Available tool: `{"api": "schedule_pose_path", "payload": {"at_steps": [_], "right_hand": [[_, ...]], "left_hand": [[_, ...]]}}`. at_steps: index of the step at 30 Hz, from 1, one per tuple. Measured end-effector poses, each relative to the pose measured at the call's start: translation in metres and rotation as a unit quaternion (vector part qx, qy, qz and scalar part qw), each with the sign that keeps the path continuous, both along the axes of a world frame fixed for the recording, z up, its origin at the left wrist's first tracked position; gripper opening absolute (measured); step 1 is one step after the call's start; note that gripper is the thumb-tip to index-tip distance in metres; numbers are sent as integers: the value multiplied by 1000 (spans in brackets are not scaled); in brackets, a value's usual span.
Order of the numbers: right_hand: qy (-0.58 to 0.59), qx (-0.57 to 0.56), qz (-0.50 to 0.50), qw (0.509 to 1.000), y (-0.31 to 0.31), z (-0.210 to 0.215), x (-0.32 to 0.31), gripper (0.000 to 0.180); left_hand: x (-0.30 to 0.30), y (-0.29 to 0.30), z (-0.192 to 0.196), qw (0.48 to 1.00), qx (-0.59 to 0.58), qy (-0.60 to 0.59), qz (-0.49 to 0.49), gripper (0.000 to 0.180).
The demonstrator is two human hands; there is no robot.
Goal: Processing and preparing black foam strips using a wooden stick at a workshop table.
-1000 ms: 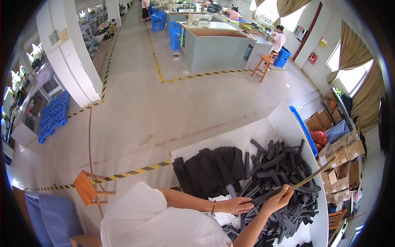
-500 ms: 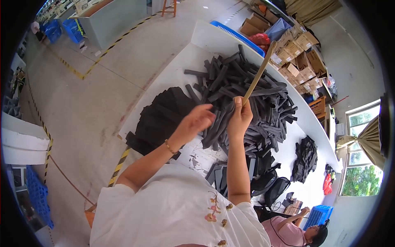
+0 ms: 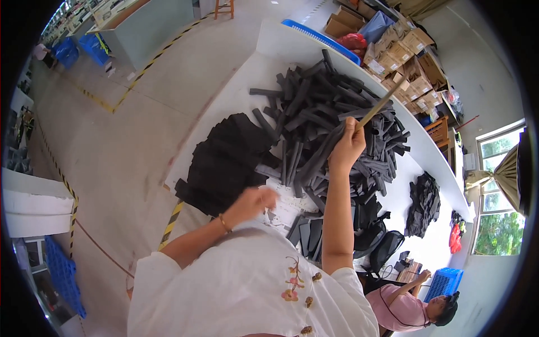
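My right hand (image 3: 348, 149) is closed round a long, thin wooden stick (image 3: 384, 105) that slants up and to the right over the pile. From the same hand a dark grey fabric strip (image 3: 317, 163) hangs down to the left; whether it is round the stick or beside it is hidden. Under it lies a big heap of dark grey rolled fabric strips (image 3: 309, 109). My left hand (image 3: 255, 203), a bracelet on its wrist, is low in front of my shirt, its fingers smeared by motion. Close to it, flat black fabric pieces (image 3: 227, 157) lie stacked in a fan.
The white table (image 3: 224, 104) has a raised far rim, with a blue basket (image 3: 320, 38) and cardboard boxes (image 3: 412, 78) beyond. Black bags (image 3: 384, 247) and another dark pile (image 3: 422, 205) lie to the right. A co-worker in pink (image 3: 398, 306) sits at lower right.
My right hand has moved right and slightly up, tilting the stick further to the right. My left hand has drawn down and back toward my body, away from the strips.
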State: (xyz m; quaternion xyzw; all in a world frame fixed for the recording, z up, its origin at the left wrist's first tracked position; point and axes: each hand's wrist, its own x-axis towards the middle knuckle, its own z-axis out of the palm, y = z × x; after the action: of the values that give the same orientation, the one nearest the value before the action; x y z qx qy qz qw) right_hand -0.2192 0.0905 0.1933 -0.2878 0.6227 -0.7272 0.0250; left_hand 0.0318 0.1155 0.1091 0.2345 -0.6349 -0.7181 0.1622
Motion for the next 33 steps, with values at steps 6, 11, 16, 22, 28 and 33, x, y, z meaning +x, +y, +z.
{"api": "schedule_pose_path", "payload": {"at_steps": [6,11,16,22,28,33], "right_hand": [[-14,112,159,981,22,-2,63,20],[-75,42,178,980,32,-7,89,20],[-195,69,273,940,48,-42,76,12],[-314,-12,288,905,47,-50,80,10],[-321,5,318,892,49,-55,82,11],[-318,20,298,900,47,-60,87,12]], "left_hand": [[-48,-61,67,972,-69,156,164,26],[-53,-66,44,980,19,137,145,18],[-55,-61,31,982,65,126,124,15],[-62,-48,29,909,306,229,168,19],[-58,-61,39,972,37,113,200,23],[-66,-57,22,889,308,207,268,25]]}}
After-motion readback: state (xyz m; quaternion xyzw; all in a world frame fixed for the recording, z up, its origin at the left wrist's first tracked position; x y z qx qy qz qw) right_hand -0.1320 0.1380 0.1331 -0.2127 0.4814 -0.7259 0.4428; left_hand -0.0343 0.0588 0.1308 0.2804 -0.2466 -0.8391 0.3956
